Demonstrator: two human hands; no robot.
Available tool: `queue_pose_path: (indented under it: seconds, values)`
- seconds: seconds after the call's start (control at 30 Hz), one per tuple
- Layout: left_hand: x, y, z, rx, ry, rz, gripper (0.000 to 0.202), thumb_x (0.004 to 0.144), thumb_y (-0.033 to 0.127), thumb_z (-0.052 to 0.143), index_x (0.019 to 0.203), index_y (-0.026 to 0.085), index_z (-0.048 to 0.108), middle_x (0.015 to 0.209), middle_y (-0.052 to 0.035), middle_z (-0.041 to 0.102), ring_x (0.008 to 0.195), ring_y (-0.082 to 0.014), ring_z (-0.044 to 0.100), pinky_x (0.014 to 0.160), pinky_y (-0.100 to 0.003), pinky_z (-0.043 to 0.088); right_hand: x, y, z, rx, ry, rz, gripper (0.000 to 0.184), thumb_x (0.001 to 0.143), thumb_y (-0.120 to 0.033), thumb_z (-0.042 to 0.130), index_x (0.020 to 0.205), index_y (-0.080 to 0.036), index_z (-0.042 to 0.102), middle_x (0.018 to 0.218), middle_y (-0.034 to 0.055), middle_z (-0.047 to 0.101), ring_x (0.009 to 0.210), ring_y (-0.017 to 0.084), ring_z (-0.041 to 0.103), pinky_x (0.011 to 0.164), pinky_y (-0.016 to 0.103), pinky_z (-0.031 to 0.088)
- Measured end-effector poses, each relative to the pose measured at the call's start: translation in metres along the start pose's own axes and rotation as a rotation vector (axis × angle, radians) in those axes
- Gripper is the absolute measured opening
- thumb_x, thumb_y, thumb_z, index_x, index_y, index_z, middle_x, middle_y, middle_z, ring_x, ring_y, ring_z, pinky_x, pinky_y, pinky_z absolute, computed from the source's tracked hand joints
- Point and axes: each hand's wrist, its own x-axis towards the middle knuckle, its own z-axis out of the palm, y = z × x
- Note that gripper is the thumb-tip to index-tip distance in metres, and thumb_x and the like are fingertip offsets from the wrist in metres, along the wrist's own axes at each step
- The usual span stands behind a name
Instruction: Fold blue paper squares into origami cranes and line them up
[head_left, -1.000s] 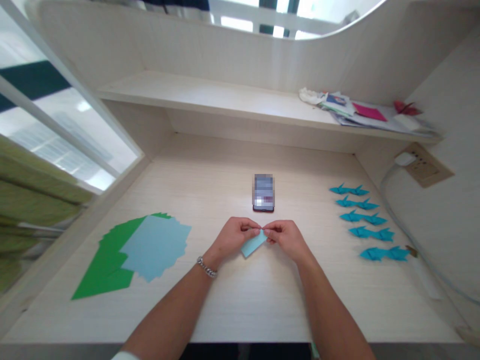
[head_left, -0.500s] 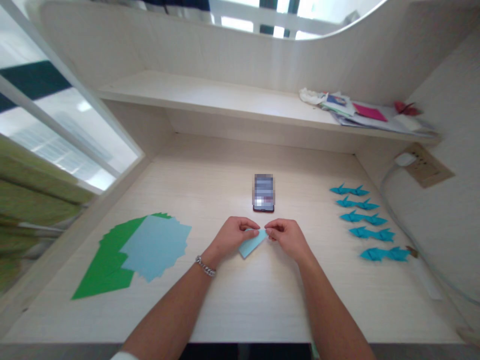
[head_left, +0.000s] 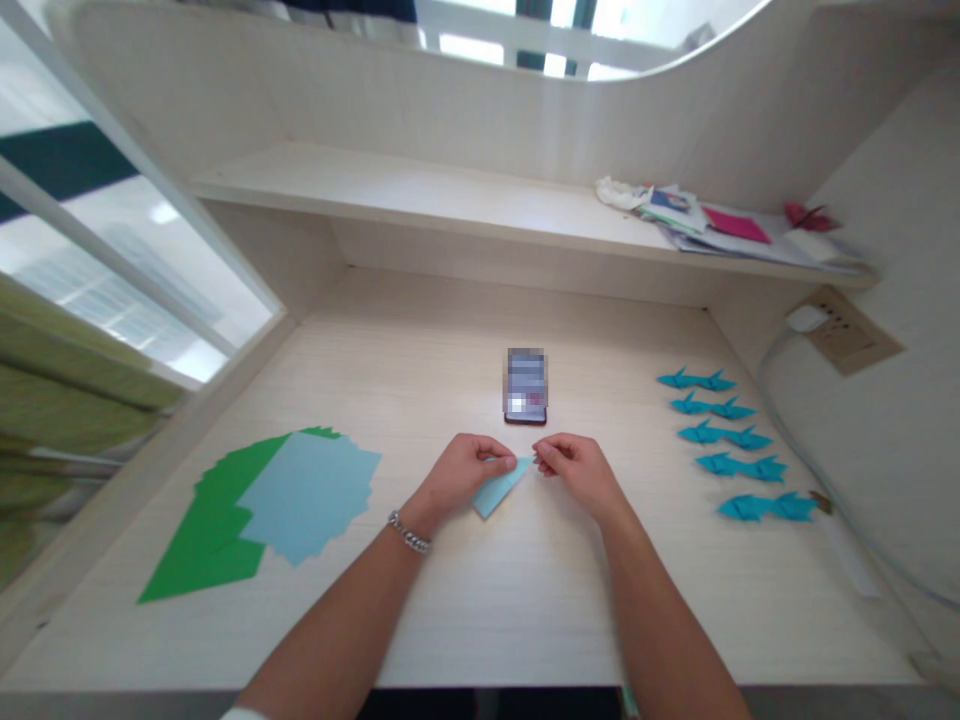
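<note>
A small folded sheet of light blue origami paper (head_left: pixel 498 490) lies at the middle of the desk, slanting up to a point at its right. My left hand (head_left: pixel 474 472) pinches its upper left edge, thumb on top. At the right point of the paper, my right hand (head_left: pixel 574 468) has thumb and fingers drawn together on the tip; the exact contact is small and hard to see. Just beyond both hands lies a phone (head_left: pixel 526 388) with a blurred screen.
On the left, light blue sheets (head_left: pixel 315 495) overlap green sheets (head_left: pixel 202 545). Several folded blue paper pieces (head_left: pixel 739 465) form a column at the right. A cable (head_left: pixel 795 460) runs from the wall socket (head_left: pixel 855 330). Above, a shelf (head_left: pixel 420 195) carries papers (head_left: pixel 675 212).
My right fingers have shifted slightly right along the paper's tip, leaving more of that tip showing. My left hand keeps its pinch almost in place.
</note>
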Motion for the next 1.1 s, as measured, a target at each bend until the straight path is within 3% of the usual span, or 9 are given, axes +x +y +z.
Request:
queue_pose_path:
  seconds: [0.17, 0.5, 0.73, 0.93, 1.1]
  values:
    - [0.000, 0.001, 0.001, 0.001, -0.009, 0.008, 0.027, 0.071, 0.038, 0.067, 0.080, 0.013, 0.073, 0.069, -0.0055, 0.069, 0.059, -0.0144, 0.055, 0.051, -0.023, 0.038, -0.003, 0.000, 0.007, -0.090, -0.087, 0.021, 0.024, 0.076, -0.038, 0.061, 0.073, -0.015, 0.067, 0.066, 0.0047, 0.066, 0.057, 0.014, 0.057, 0.057, 0.026, 0.046]
    - [-0.001, 0.003, 0.003, 0.061, -0.025, 0.023, 0.029, 0.072, 0.039, 0.065, 0.080, 0.013, 0.074, 0.072, -0.0068, 0.071, 0.064, -0.0161, 0.059, 0.056, -0.024, 0.041, -0.005, 0.002, 0.013, -0.149, -0.086, -0.009, 0.019, 0.077, -0.033, 0.059, 0.075, -0.015, 0.064, 0.063, 0.0014, 0.063, 0.057, 0.013, 0.056, 0.056, 0.024, 0.045]
    - [0.001, -0.001, 0.002, 0.020, 0.000, -0.002, 0.035, 0.074, 0.044, 0.061, 0.082, 0.012, 0.073, 0.069, -0.0069, 0.069, 0.058, -0.0142, 0.056, 0.051, -0.023, 0.039, -0.003, 0.002, 0.012, -0.220, 0.006, -0.003, 0.020, 0.079, -0.033, 0.057, 0.072, -0.015, 0.064, 0.060, 0.0019, 0.062, 0.054, 0.013, 0.056, 0.053, 0.024, 0.042]
    - [0.002, -0.006, 0.004, 0.070, 0.009, 0.017, 0.034, 0.075, 0.044, 0.061, 0.078, 0.012, 0.072, 0.066, -0.0055, 0.068, 0.057, -0.0138, 0.056, 0.051, -0.022, 0.038, -0.002, 0.005, 0.015, -0.179, -0.060, 0.016, 0.019, 0.076, -0.032, 0.060, 0.076, -0.015, 0.066, 0.060, 0.0016, 0.062, 0.053, 0.014, 0.056, 0.053, 0.024, 0.043]
    - [0.003, -0.007, 0.004, 0.148, 0.010, 0.050, 0.037, 0.076, 0.046, 0.058, 0.075, 0.012, 0.071, 0.066, -0.0049, 0.067, 0.058, -0.0143, 0.056, 0.051, -0.023, 0.038, -0.003, 0.003, 0.018, -0.199, -0.036, 0.015, 0.017, 0.075, -0.031, 0.060, 0.073, -0.015, 0.066, 0.055, 0.0004, 0.060, 0.050, 0.013, 0.053, 0.051, 0.024, 0.041]
